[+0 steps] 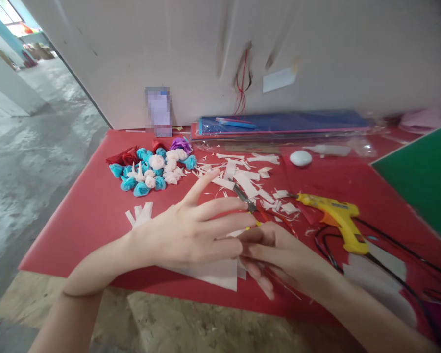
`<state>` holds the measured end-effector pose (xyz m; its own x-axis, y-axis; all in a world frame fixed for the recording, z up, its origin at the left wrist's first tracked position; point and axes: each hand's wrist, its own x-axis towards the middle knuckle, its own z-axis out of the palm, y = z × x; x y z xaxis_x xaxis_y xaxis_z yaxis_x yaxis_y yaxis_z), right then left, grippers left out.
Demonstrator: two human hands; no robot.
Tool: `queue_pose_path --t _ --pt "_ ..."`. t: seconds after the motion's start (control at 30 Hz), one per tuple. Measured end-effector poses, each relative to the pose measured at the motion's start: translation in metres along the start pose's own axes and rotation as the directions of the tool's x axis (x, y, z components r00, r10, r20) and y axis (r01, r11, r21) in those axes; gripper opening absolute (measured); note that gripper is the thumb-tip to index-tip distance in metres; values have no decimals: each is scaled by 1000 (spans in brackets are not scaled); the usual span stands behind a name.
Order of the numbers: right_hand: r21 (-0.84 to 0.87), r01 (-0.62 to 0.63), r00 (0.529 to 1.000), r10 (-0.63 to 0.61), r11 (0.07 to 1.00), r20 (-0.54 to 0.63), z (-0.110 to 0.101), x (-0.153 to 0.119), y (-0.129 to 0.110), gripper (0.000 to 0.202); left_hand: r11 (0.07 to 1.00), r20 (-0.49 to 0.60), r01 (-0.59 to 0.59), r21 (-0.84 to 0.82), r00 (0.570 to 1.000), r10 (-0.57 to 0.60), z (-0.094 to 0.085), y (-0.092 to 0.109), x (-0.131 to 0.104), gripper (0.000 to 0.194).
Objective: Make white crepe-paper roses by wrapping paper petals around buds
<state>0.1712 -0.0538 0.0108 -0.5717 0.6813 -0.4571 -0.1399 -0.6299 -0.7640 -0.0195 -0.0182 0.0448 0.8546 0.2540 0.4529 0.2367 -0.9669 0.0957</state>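
Head view: we note our left hand (183, 230) palm down, fingers loosely extended and one raised, its lower fingertips meeting those of our right hand (290, 255), whose fingers are bent inward. A pale sliver shows at the meeting point; whether either hand grips it, we cannot tell. We judge the closeness suits small, two-handed finger work. White paper (216, 275) lies just below, partly under our hands, near the front edge of the red table cover (77, 196).

Scissors (244, 197) lie among white paper scraps (246, 184) beyond our fingers. Yellow glue gun (347, 230) on its side to the right, nozzle towards the scraps, handle towards us, probably for easy reach. Blue paper flowers (141, 189) and white paper flowers (157, 162) sit clustered at far left, perhaps to keep them from being crushed.

Containers: clear plastic wrapper (206, 145) along the wall, blue sheets (297, 122) within; a blue pen (238, 124) rests on top. No open box or tray seen.
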Motion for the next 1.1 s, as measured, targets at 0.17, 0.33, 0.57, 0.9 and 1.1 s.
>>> queue_pose_path --t 0.17,0.33,0.57,0.9,1.1 --pt "-39 -3 1000 3 999 2 2 -2 -1 23 999 -39 -44 1 998 44 1 0 0 15" --pt "-127 52 999 -51 991 12 1 -5 -4 35 990 -74 -129 63 988 133 -1 -1 1 14" --pt "-483 292 954 -288 826 84 -5 -10 -8 28 877 -84 93 -472 985 -149 -13 1 5 19" --pt "-745 500 859 -363 443 361 -8 -9 -15 40 390 388 441 -809 898 -208 -10 3 9 14" --pt "-729 506 863 -267 462 429 -18 -4 -15 43 267 428 470 -841 881 -202 -4 3 8 8"
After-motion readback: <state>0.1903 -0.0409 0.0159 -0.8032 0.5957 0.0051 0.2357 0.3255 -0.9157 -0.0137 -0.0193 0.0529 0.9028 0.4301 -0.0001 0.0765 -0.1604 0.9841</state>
